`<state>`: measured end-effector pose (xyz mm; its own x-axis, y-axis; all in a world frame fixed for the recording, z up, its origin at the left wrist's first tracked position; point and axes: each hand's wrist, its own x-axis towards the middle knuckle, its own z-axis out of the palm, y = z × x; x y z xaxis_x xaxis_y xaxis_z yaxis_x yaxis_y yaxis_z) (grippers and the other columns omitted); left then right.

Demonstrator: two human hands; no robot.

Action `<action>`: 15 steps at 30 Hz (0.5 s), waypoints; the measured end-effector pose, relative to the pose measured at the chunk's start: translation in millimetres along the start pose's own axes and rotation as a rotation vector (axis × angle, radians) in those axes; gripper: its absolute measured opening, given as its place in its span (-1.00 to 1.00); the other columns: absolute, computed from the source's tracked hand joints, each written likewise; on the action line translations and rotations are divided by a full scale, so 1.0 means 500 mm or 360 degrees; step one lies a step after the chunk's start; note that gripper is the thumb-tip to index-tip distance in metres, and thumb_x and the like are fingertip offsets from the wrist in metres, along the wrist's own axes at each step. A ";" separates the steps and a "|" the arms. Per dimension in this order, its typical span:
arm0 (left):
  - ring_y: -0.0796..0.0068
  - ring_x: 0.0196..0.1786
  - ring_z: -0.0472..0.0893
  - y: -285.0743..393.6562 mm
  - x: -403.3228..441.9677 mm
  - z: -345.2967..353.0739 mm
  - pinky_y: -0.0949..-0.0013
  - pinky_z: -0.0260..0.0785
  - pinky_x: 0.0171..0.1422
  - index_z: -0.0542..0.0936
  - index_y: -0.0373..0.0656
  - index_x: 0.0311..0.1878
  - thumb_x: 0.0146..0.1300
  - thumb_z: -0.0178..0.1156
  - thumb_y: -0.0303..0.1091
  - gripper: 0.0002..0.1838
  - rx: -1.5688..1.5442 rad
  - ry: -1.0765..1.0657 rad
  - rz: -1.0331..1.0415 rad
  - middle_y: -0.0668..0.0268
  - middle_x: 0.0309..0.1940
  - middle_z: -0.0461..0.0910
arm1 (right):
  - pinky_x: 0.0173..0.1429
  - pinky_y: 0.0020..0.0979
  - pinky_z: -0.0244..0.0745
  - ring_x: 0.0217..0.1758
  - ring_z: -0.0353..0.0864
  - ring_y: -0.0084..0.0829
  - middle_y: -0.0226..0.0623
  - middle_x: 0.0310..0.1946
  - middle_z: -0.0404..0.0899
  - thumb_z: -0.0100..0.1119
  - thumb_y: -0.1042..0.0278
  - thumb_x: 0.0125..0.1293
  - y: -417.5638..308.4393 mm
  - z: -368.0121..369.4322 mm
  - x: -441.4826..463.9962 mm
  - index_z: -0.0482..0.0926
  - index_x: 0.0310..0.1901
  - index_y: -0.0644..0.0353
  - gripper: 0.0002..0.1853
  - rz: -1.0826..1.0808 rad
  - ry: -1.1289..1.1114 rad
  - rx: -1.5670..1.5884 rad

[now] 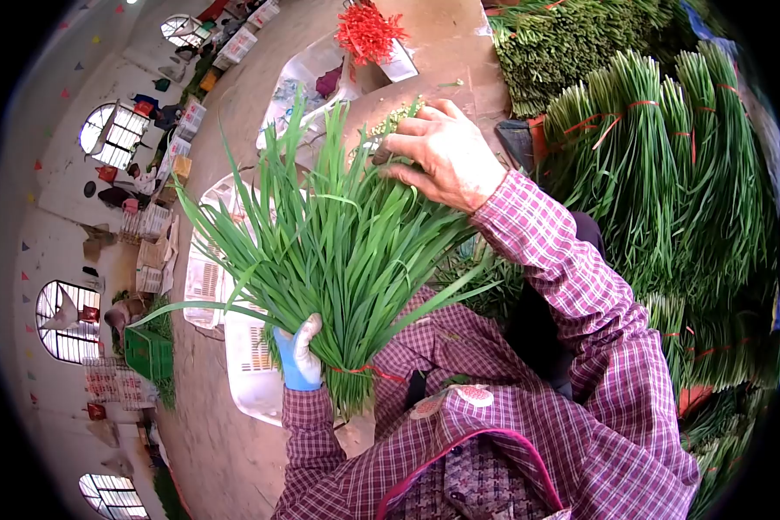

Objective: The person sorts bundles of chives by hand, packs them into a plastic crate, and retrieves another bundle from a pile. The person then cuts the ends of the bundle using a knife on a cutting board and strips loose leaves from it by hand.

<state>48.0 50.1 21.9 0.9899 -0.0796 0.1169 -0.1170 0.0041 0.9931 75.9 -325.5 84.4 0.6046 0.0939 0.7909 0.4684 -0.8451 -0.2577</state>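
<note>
A big bundle of garlic chives (347,234) fans out in front of me, its leaf tips away from my body and a red tie (368,372) round its lower end. My left hand (300,354), in a blue and white glove, is closed round the bundle near that tie. At the upper right edge of the leaves is my bare right hand (442,156). Its fingers are bent and closed on the leaves there, with the fingertips partly hidden. A checked apron or smock covers my lap below the bundle.
Tied bundles of greens (641,165) are stacked on my right. White plastic crates (256,373) stand behind the bundle on the left. A pile of red ties (368,33) sits on a white box at the top. A green crate (147,353) and people are farther left.
</note>
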 end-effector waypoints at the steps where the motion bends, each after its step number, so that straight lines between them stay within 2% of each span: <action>1: 0.58 -0.26 0.52 -0.004 -0.001 -0.002 0.51 0.43 -0.06 0.37 -0.34 0.21 0.14 0.21 -0.44 -0.46 0.0002 0.0000 -0.0006 0.31 -0.21 0.55 | 0.22 -0.13 0.32 -0.03 0.55 -0.22 -0.33 -0.30 0.58 0.27 0.11 0.23 -0.003 0.001 0.000 0.62 -0.20 0.03 -0.78 -0.0024 0.0005 -0.0041; 2: 0.57 -0.27 0.53 -0.008 0.000 -0.003 0.50 0.44 -0.07 0.38 -0.34 0.21 0.13 0.21 -0.45 -0.46 -0.0026 0.0030 -0.0004 0.31 -0.21 0.55 | 0.23 -0.15 0.31 -0.07 0.56 -0.25 -0.34 -0.38 0.58 0.25 0.09 0.24 -0.006 0.003 0.001 0.61 -0.26 0.05 -0.78 -0.0025 0.0038 -0.0052; 5: 0.57 -0.27 0.53 -0.006 0.000 -0.003 0.49 0.44 -0.08 0.39 -0.34 0.20 0.12 0.22 -0.45 -0.46 -0.0057 0.0080 -0.0005 0.31 -0.21 0.55 | 0.22 -0.12 0.32 -0.10 0.57 -0.26 -0.30 -0.39 0.57 0.22 0.09 0.25 -0.013 0.005 -0.001 0.60 -0.29 0.08 -0.77 0.0163 0.0064 0.0124; 7: 0.57 -0.26 0.53 -0.007 0.000 -0.002 0.49 0.45 -0.08 0.40 -0.33 0.20 0.12 0.22 -0.45 -0.46 -0.0061 0.0099 -0.0014 0.31 -0.21 0.55 | -0.05 -0.24 0.51 -0.26 0.63 -0.32 -0.30 -0.32 0.68 0.18 0.10 0.36 0.002 0.008 -0.002 0.65 -0.20 0.20 -0.70 0.0455 0.0350 0.0277; 9: 0.56 -0.24 0.53 -0.007 0.001 -0.004 0.47 0.45 -0.06 0.40 -0.30 0.21 0.10 0.23 -0.45 -0.44 -0.0103 0.0118 0.0002 0.32 -0.20 0.55 | -0.13 -0.40 0.52 -0.24 0.64 -0.46 -0.31 -0.27 0.70 0.21 0.08 0.37 0.014 -0.019 -0.009 0.66 -0.15 0.27 -0.65 0.0849 0.0474 0.1154; 10: 0.55 -0.20 0.55 -0.004 0.001 -0.003 0.46 0.45 -0.04 0.41 -0.28 0.21 0.09 0.24 -0.44 -0.44 -0.0144 0.0049 0.0024 0.32 -0.18 0.56 | -0.25 -0.49 0.52 -0.39 0.61 -0.62 -0.31 -0.44 0.70 0.22 0.13 0.36 0.022 -0.026 -0.016 0.69 -0.21 0.26 -0.69 0.0845 0.0512 0.1156; 11: 0.55 -0.20 0.55 -0.009 0.001 -0.010 0.46 0.45 -0.04 0.41 -0.28 0.21 0.09 0.24 -0.44 -0.44 -0.0147 0.0053 0.0021 0.32 -0.18 0.56 | -0.27 -0.49 0.49 -0.42 0.58 -0.63 -0.34 -0.48 0.68 0.22 0.11 0.36 0.024 -0.038 -0.027 0.70 -0.23 0.25 -0.68 0.0842 0.0354 0.1266; 13: 0.54 -0.18 0.57 -0.022 0.003 -0.029 0.46 0.47 0.00 0.43 -0.27 0.21 0.10 0.24 -0.44 -0.45 -0.0091 0.0089 -0.0026 0.32 -0.16 0.57 | -0.30 -0.45 0.47 -0.46 0.54 -0.62 -0.35 -0.52 0.65 0.24 0.05 0.34 -0.009 -0.065 -0.046 0.70 -0.25 0.22 -0.66 0.0934 0.0090 0.1324; 15: 0.53 -0.16 0.58 -0.032 0.005 -0.034 0.45 0.48 0.02 0.43 -0.28 0.20 0.10 0.24 -0.43 -0.46 -0.0091 0.0111 -0.0046 0.31 -0.14 0.58 | -0.28 -0.26 0.50 -0.45 0.62 -0.30 -0.20 -0.54 0.59 0.31 0.03 0.24 -0.003 -0.050 -0.062 0.67 -0.34 0.16 -0.68 0.0600 -0.0096 0.0737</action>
<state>53.9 67.0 6.5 0.9962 -0.0109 0.0864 -0.0856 0.0598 0.9945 40.3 -340.3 73.8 0.8128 -0.1265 0.5687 0.4384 -0.5100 -0.7400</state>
